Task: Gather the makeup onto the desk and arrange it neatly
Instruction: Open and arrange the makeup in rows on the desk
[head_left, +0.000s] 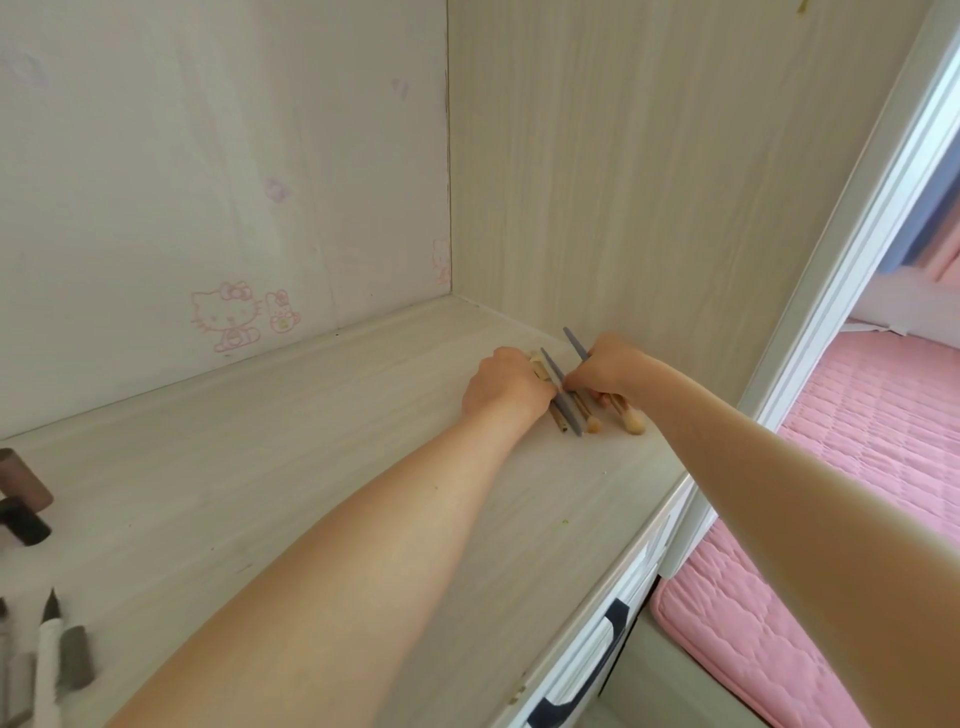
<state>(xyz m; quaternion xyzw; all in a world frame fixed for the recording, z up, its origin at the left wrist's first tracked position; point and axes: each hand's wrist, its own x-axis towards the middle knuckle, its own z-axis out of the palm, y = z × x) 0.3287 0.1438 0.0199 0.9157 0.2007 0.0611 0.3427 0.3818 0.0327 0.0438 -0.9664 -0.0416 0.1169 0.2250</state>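
Pale wood worktop (260, 441), far right corner: brushes (565, 402) lie side by side, bristles toward the front edge. Left hand (506, 384) curls over their far ends; right hand (605, 369) pinches a blue-handled brush (575, 344) just beside the row

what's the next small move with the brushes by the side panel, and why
Probably the right hand lowers its blue brush flat beside the row of brushes that the left hand holds on the desk; it alone sticks out of line.
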